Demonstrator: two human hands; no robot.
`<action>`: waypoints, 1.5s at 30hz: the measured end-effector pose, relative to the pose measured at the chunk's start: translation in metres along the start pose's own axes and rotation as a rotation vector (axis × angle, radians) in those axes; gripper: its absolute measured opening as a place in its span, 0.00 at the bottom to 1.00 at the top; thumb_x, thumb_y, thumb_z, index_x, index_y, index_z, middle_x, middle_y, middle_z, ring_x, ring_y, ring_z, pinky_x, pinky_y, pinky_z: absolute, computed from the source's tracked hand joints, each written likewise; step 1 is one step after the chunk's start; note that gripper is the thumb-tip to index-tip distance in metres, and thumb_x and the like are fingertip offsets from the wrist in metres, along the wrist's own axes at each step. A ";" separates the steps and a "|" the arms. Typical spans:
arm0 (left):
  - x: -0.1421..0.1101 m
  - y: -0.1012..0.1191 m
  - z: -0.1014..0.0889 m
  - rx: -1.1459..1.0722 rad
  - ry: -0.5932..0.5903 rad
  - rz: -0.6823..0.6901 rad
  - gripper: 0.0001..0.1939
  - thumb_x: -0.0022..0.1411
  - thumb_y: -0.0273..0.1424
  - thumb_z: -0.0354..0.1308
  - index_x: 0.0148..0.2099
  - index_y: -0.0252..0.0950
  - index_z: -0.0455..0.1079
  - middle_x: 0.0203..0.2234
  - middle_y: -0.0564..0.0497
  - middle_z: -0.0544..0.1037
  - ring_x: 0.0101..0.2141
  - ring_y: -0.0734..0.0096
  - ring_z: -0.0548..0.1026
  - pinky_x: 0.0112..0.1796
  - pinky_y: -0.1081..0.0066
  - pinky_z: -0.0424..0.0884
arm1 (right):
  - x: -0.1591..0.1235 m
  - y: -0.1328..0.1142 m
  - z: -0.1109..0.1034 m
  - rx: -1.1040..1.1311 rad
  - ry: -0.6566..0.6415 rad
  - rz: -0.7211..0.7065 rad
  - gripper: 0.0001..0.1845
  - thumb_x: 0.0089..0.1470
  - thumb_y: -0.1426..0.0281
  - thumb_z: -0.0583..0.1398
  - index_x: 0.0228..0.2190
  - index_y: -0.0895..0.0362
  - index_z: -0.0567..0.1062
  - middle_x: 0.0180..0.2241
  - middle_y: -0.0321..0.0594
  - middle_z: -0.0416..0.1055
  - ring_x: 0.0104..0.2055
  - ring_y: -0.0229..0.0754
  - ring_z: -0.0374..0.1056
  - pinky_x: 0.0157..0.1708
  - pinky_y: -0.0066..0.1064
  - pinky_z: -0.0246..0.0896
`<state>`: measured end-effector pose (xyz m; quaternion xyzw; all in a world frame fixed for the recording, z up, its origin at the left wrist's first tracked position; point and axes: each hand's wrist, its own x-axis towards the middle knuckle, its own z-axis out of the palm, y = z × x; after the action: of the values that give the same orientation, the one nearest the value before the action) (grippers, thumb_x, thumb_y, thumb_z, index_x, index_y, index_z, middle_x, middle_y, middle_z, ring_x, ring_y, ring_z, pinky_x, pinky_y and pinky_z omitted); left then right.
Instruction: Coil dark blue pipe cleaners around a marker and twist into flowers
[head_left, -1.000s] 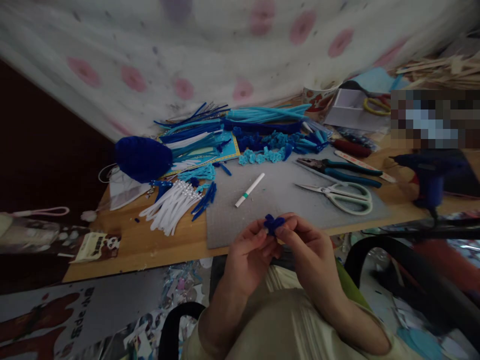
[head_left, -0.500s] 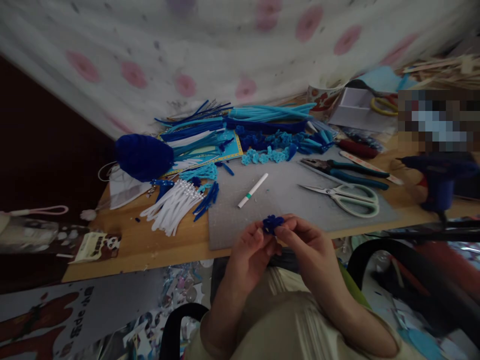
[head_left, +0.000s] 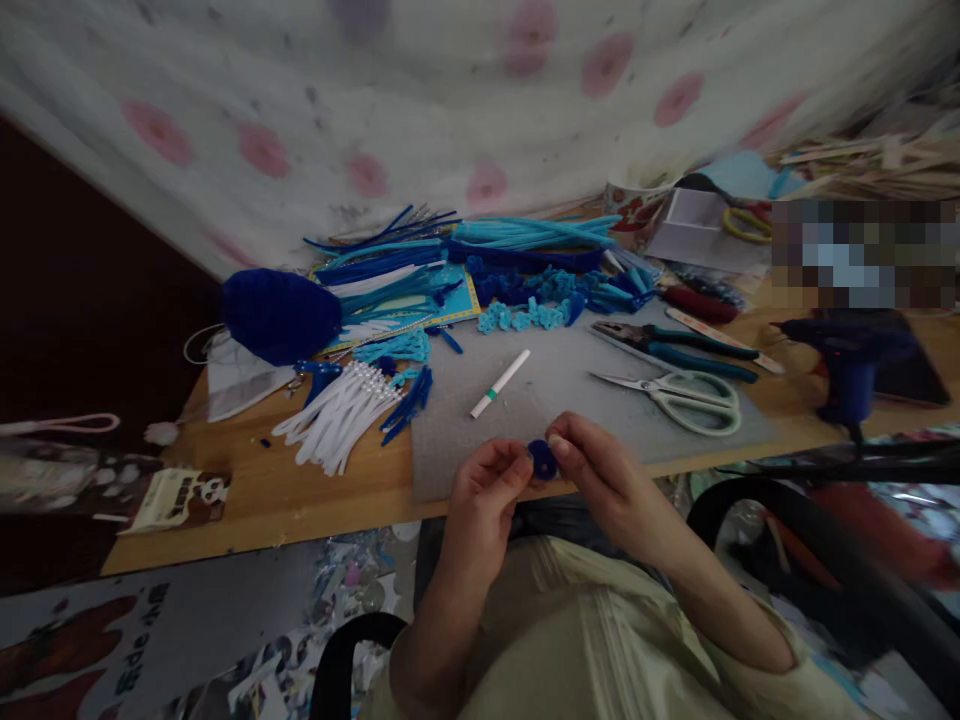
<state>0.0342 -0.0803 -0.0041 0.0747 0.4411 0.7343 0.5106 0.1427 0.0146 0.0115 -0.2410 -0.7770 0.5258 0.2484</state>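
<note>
Shifted to the piece's upper rim since the earlier frame, head view: right hand (head_left: 553, 437), fingertips pinched narrow, contact unclear. Held in left hand (head_left: 527, 462): small, round, dark-blue fuzzy piece (head_left: 543, 461). Beyond left hand: white marker with green band (head_left: 500, 384). Beyond right hand, rightward: pale-green-handled metal scissors (head_left: 694, 400).

Light-brown wooden tabletop (head_left: 300, 505), smooth, faint sheen. Grey cutting mat (head_left: 450, 455), matt. Dark-blue oval plush bundle (head_left: 281, 315): fuzzy, no shine. Silver metal scissors with pale-green plastic handles (head_left: 694, 400). White hanging cloth with pink blotches (head_left: 420, 90), matt (softly creased).
</note>
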 end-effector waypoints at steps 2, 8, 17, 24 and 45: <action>0.000 -0.003 -0.003 0.081 0.006 0.092 0.11 0.48 0.35 0.72 0.31 0.35 0.76 0.24 0.56 0.78 0.26 0.78 0.74 0.32 0.79 0.70 | 0.000 0.003 0.004 0.113 -0.057 0.102 0.20 0.64 0.56 0.49 0.24 0.55 0.63 0.22 0.33 0.59 0.26 0.37 0.57 0.27 0.29 0.54; 0.001 -0.003 -0.015 0.251 -0.025 0.162 0.09 0.53 0.35 0.69 0.33 0.36 0.75 0.24 0.55 0.79 0.27 0.78 0.76 0.32 0.80 0.70 | -0.001 0.004 0.005 0.290 -0.114 0.220 0.27 0.58 0.46 0.52 0.22 0.55 0.65 0.20 0.33 0.61 0.24 0.37 0.58 0.26 0.29 0.55; -0.009 -0.009 0.001 0.271 0.107 0.302 0.10 0.56 0.38 0.66 0.35 0.36 0.75 0.28 0.55 0.78 0.30 0.78 0.75 0.34 0.81 0.71 | -0.008 -0.003 0.019 0.305 0.179 0.212 0.24 0.55 0.48 0.58 0.23 0.56 0.68 0.19 0.32 0.61 0.23 0.36 0.58 0.23 0.26 0.54; -0.015 -0.017 0.010 0.361 0.147 0.523 0.08 0.56 0.35 0.66 0.33 0.36 0.73 0.27 0.54 0.75 0.28 0.75 0.75 0.28 0.77 0.74 | -0.014 -0.011 0.030 0.386 0.285 0.196 0.22 0.56 0.50 0.57 0.25 0.56 0.68 0.21 0.33 0.63 0.24 0.36 0.60 0.24 0.26 0.58; -0.010 -0.001 0.012 -0.204 0.044 -0.011 0.13 0.41 0.32 0.75 0.29 0.34 0.77 0.22 0.56 0.76 0.22 0.83 0.70 0.26 0.81 0.66 | -0.022 0.000 0.021 0.183 0.452 -0.093 0.09 0.59 0.62 0.59 0.31 0.54 0.68 0.27 0.35 0.65 0.28 0.37 0.63 0.28 0.27 0.62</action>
<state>0.0468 -0.0815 0.0056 0.0035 0.3758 0.7739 0.5098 0.1460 -0.0142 0.0017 -0.2931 -0.6609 0.5149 0.4607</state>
